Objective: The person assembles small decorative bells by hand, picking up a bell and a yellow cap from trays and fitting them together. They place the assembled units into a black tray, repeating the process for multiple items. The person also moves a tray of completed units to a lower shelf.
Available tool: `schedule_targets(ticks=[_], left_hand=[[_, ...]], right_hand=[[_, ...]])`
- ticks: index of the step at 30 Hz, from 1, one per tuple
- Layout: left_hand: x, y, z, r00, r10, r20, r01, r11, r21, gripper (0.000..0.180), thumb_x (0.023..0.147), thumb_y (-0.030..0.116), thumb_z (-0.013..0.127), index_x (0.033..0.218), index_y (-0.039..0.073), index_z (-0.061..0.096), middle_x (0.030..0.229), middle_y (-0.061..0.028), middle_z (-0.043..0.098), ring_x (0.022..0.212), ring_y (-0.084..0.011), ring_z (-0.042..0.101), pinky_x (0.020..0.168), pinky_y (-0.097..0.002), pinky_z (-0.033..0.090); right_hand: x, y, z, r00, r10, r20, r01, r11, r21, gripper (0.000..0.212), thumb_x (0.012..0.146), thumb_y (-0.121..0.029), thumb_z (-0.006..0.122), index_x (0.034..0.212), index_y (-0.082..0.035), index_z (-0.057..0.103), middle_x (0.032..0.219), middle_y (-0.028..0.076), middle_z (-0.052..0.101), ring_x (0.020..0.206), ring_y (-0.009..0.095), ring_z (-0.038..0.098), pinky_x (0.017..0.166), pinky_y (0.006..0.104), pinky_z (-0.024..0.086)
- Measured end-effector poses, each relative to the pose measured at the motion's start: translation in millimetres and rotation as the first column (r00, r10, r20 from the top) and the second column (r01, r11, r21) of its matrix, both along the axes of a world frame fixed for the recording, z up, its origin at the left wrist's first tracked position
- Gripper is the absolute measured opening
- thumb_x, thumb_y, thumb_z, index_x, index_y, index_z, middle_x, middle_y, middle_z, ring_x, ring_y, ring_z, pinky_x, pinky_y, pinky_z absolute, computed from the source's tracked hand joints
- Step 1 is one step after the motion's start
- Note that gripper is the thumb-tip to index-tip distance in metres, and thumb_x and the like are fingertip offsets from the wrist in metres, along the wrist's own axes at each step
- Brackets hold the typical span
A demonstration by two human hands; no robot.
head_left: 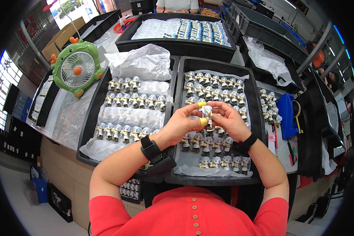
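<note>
A small white-haired figurine [207, 113] is held up over the right-hand black tray [177, 78], pinched between both my hands. My left hand [180, 124] has yellow covers on the thumb and forefinger, which close on the figurine's left side. From the right, my right hand [231, 121] grips it with bent fingers; part of the figurine is hidden behind them. Rows of similar figurines [226, 162] lie on white sheeting in the tray beneath. The left-hand black tray [91, 129] holds more figurine rows [124, 133], with bare strips of white wrapping between them.
A crumpled white sheet [139, 63] lies over the left tray's far end. Left of it stands a green fan [78, 67]. Beyond, another black tray [161, 46] holds blue-and-white pieces, with a person [177, 4] behind it. To the right are loose figurines [269, 106], a blue tape dispenser [288, 116] and pens [291, 152].
</note>
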State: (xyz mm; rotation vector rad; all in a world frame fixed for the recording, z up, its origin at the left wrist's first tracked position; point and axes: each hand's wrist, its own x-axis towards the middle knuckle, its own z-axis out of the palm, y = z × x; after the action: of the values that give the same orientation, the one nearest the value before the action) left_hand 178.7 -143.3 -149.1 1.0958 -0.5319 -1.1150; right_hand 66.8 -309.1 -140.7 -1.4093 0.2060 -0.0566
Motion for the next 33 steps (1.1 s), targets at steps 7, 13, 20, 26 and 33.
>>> schedule_targets(ticks=[7,13,20,26,33], left_hand=[[-1,-1,-1,0.999,0.013,0.031,-0.012,1.0,-0.01,0.052,0.079,-0.001,0.064,0.127,0.004,0.045,0.101,-0.0033,0.051,0.087,-0.01,0.056,0.074,-0.0217,0.048],[-2,0,2,0.998,0.009,0.065,-0.008,1.0,-0.012,0.054,0.078,0.002,0.066,0.128,0.004,0.044,0.103,-0.0036,0.051,0.087,-0.0091,0.056,0.073,-0.021,0.047],[-5,-1,6,0.991,-0.005,0.133,0.004,1.0,0.007,0.051,0.083,0.01,0.063,0.129,0.005,0.043,0.105,-0.0017,0.055,0.082,-0.0047,0.055,0.072,-0.0195,0.045],[-2,-3,-5,0.996,-0.04,-0.078,0.028,0.988,-0.153,0.038,0.088,0.02,0.058,0.123,0.009,0.045,0.103,0.0015,0.055,0.087,-0.0044,0.053,0.071,-0.0201,0.043],[4,-3,-10,0.94,-0.204,-0.272,0.117,0.946,-0.303,0.036,0.092,0.02,0.052,0.124,0.007,0.044,0.111,-0.0034,0.055,0.1,-0.0114,0.054,0.083,-0.0286,0.045]], right_hand=[[0,-1,-2,1.0,0.0,0.003,0.0,1.0,-0.002,0.031,0.09,-0.007,0.051,0.121,-0.006,0.047,0.109,0.007,0.057,0.093,0.01,0.056,0.079,0.0241,0.048],[1,-1,-4,1.0,-0.011,-0.003,0.011,1.0,0.007,0.032,0.089,-0.007,0.053,0.121,-0.006,0.047,0.105,0.006,0.057,0.093,0.01,0.056,0.079,0.0241,0.048],[-9,14,8,0.984,-0.055,0.171,0.137,0.844,-0.518,0.037,0.078,-0.007,0.066,0.113,-0.005,0.053,0.095,0.003,0.056,0.085,0.009,0.055,0.072,0.0226,0.046],[-11,21,13,0.92,-0.091,0.382,0.303,0.783,-0.544,0.043,0.072,-0.009,0.071,0.112,-0.006,0.055,0.099,0.003,0.053,0.087,0.013,0.052,0.073,0.0253,0.044],[-13,21,23,0.916,-0.008,0.401,0.26,0.774,-0.578,0.051,0.071,-0.016,0.074,0.117,-0.008,0.053,0.11,0.005,0.052,0.099,0.016,0.052,0.079,0.0284,0.043]])
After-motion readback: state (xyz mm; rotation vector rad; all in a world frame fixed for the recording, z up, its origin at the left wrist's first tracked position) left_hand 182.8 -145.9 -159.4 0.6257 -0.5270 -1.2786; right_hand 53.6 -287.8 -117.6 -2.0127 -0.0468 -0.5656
